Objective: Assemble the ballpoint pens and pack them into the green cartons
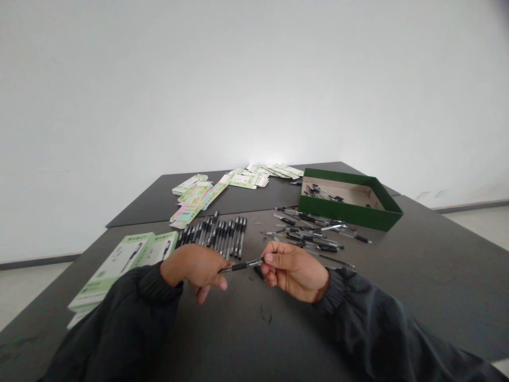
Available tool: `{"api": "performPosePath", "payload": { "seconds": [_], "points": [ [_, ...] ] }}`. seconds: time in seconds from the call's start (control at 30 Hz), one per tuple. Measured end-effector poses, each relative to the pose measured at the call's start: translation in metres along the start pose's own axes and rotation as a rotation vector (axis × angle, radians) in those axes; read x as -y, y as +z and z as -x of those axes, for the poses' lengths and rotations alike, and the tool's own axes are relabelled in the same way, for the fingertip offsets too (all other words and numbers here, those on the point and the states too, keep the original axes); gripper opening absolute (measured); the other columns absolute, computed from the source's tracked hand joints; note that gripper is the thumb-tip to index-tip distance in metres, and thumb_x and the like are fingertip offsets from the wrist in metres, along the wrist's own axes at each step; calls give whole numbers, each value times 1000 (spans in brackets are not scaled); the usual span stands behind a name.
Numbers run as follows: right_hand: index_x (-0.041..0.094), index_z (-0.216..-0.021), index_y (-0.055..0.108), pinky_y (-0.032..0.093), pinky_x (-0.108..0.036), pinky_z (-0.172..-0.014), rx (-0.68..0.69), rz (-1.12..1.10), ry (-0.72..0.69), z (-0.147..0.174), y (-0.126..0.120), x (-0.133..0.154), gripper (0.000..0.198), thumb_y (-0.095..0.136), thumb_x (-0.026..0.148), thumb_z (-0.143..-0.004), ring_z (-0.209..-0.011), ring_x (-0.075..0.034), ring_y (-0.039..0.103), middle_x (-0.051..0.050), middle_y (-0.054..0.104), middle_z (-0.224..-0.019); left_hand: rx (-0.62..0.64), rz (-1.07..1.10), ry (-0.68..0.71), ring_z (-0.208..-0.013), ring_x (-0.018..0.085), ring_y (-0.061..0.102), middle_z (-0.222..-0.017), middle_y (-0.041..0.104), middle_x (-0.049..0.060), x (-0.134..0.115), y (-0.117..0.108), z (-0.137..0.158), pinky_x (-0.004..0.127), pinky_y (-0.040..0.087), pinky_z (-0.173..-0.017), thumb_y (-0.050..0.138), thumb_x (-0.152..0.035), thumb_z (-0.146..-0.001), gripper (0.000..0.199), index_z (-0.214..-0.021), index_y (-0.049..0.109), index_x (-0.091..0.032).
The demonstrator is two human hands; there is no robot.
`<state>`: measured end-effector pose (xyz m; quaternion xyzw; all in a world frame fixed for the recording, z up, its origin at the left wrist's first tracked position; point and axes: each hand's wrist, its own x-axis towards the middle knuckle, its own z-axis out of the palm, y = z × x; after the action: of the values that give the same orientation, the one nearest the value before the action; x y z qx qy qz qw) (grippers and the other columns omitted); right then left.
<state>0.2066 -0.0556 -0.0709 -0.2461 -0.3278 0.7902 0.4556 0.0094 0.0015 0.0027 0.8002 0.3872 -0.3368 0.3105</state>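
Note:
Between my two hands a black-and-clear pen (242, 265) is held nearly level above the dark table. My left hand (199, 268) grips its left end, thumb and fingers closed around it. With thumb and fingertips my right hand (292, 268) pinches the other end. Just under the right fingertips lies a small black piece (258, 272), partly hidden, perhaps a pen cap. Behind my left hand, capped pens (228, 236) lie side by side in a row. Loose pens and pen parts (314, 233) are scattered beyond my right hand.
A green open box (350, 212) holding a few pen parts stands at the back right. Printed green-and-white boxes (115, 265) are stacked at the left. Flattened cartons (194, 204) and more cartons (248, 179) lie toward the white wall (254, 79).

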Motion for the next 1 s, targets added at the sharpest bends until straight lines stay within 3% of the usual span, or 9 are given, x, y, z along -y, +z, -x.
{"api": "performPosePath", "payload": {
  "seconds": [0.1, 0.23, 0.37, 0.47, 0.67, 1.0],
  "points": [
    [13, -83, 55, 41, -17, -46, 37, -17, 17, -1, -2, -1, 20, 70, 22, -72, -49, -7, 53, 0, 61, -62, -28, -9, -1, -70, 21, 67, -70, 72, 9, 0, 0, 0, 22, 42, -53, 45, -24, -84, 26, -105, 56, -15],
    [12, -102, 56, 44, -20, -48, 190, -24, 99, -1, -7, -1, 27, 61, 26, -79, -50, -9, 57, -2, 63, -67, -9, -23, -14, -70, 20, 67, -73, 73, 10, -3, 0, 1, 21, 42, -53, 43, -25, -85, 29, -110, 54, -15],
    [12, -113, 52, 50, -29, -64, 277, -57, 141, -1, -7, -4, 34, 52, 30, -85, -68, -16, 65, -9, 67, -84, -8, -53, -58, -71, 21, 67, -76, 73, 11, -10, -1, 5, 22, 43, -52, 43, -25, -85, 34, -114, 54, -13],
    [11, -115, 52, 49, -32, -70, 291, -85, 129, 1, -5, -5, 34, 50, 29, -85, -75, -17, 65, -11, 67, -90, -15, -75, -81, -73, 20, 67, -80, 72, 11, -14, -2, 7, 22, 43, -53, 43, -25, -85, 37, -119, 52, -13],
    [11, -114, 53, 49, -31, -72, 335, -95, 110, 4, -3, -4, 33, 49, 27, -86, -76, -17, 66, -11, 67, -90, -20, -98, -76, -77, 21, 67, -81, 72, 12, -16, -3, 10, 23, 44, -58, 45, -26, -85, 56, -138, 31, -13],
    [9, -107, 56, 50, -31, -68, 333, -95, 54, 6, 3, -4, 29, 51, 27, -84, -72, -18, 66, -12, 68, -86, -67, -115, -119, -76, 20, 67, -78, 73, 11, -29, -6, 19, 24, 45, -62, 47, -23, -83, 55, -136, 35, -13]
  ]
}}
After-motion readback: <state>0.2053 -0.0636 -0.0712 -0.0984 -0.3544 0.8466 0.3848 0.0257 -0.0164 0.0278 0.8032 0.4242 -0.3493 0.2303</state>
